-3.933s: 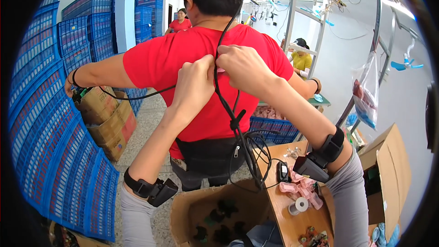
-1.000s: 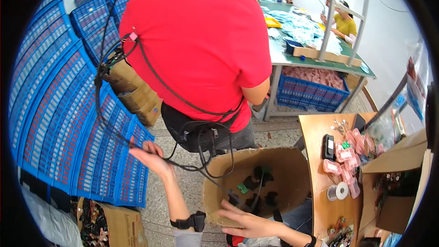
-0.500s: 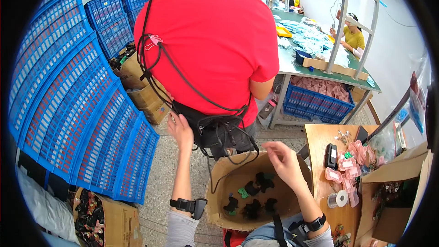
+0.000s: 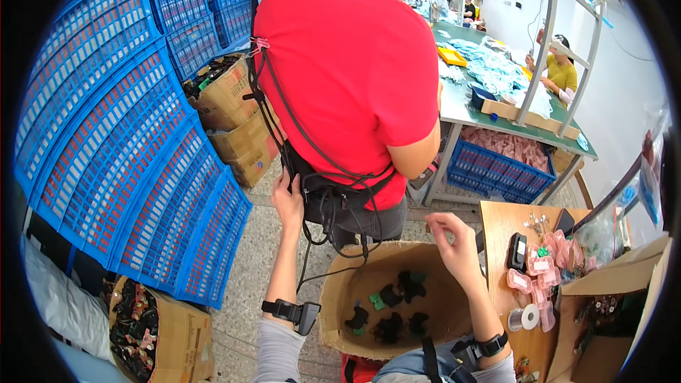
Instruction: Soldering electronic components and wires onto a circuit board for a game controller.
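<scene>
Ahead of me stands a person in a red T-shirt, turned mostly away, wearing a black waist bag. Black cables loop down the back to the bag, fixed near the shoulder by a pink binder clip. My left hand reaches up to the bag's left edge, fingers extended and touching it or very near. My right hand hovers over the right rim of a cardboard box, fingers loosely bent, thumb apart, holding nothing. Several dark pieces and a green one lie inside the box.
Blue plastic crates rise along the left. Below them sits a carton of dark parts. At right, a wooden table carries pink pieces and a wire spool. Another person works behind the green-topped table.
The person in red has turned and shifted rightward in view. My left hand has followed the bag's edge, its fingers closer together. A cable now hangs further left of the box.
</scene>
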Tool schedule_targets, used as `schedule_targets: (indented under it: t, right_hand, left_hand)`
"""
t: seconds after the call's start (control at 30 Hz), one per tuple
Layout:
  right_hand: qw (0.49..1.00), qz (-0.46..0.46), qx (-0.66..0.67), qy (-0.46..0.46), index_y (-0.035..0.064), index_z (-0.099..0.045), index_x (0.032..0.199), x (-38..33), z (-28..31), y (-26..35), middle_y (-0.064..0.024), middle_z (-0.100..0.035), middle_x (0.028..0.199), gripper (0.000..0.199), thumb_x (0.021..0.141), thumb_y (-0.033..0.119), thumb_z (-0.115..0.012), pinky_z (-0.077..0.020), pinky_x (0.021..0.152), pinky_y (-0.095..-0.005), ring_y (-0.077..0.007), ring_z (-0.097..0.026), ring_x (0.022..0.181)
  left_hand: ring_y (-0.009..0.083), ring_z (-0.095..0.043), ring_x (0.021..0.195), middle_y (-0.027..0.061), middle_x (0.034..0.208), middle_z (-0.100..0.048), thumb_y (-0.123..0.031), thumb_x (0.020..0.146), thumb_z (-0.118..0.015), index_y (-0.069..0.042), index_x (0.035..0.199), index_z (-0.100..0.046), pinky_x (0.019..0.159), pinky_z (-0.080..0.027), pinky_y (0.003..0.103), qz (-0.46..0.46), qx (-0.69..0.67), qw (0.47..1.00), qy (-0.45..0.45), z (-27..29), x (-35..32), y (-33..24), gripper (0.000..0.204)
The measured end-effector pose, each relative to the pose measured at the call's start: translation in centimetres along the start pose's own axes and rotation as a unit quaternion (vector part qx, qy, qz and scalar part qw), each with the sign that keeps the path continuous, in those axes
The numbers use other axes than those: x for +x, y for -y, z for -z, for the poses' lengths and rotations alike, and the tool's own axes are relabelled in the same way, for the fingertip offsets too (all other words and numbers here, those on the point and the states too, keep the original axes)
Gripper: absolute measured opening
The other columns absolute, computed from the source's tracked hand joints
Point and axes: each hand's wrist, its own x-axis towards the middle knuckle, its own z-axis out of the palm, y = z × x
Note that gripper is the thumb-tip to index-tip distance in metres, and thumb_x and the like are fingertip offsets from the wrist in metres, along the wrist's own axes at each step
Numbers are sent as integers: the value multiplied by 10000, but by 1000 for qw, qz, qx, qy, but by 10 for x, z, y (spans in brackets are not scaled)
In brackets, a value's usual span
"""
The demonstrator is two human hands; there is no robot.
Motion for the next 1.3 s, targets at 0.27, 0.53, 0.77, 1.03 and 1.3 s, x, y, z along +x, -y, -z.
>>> schedule_targets:
  t: [0.27,0.53,0.77,1.03,1.3]
  right_hand:
    - [999,-43,-1,-29,-10,-663,998,-3,11,-25,-135,-707,935,135,891,-14,-580,-525,770,-315,-217,-691,848]
    - [982,-42,-75,-169,-10,-658,1055,-26,57,-79,-71,-697,875,160,935,46,-567,-517,742,-282,-133,-656,807]
    - [939,-84,-324,-81,16,-601,1054,-77,44,-168,-244,-531,1180,271,786,8,-638,-449,927,-474,-432,-513,1089]
    - [886,-101,-429,-147,22,-514,1247,-49,25,-206,-296,-429,1335,489,770,52,-621,-300,1067,-588,-452,-389,1272]
    - [887,-93,-438,-115,-13,-523,1236,-52,53,-228,-186,-512,1195,490,751,-9,-594,-440,934,-444,-350,-509,1106]
  left_hand:
    - [343,-594,1067,186,1132,-603,37,843,-613,-55,1298,-590,936,-455,353,-100,-101,988,64,-4,17,3,464]
    - [341,-489,1287,232,1359,-526,-93,884,-596,28,1327,-523,1091,-358,383,-89,-96,972,196,-3,23,1,465]
    - [250,-303,1425,199,1497,-389,-331,1025,-474,21,1455,-363,1151,-228,336,-1,-23,987,160,53,-5,-10,567]
    - [282,-618,992,180,1138,-633,-129,964,-519,21,1257,-513,912,-487,409,-206,-132,961,-130,116,-156,-85,329]
    - [370,-631,1045,207,1105,-666,-206,915,-573,0,1097,-653,863,-502,416,92,-7,675,732,-118,-352,17,286]
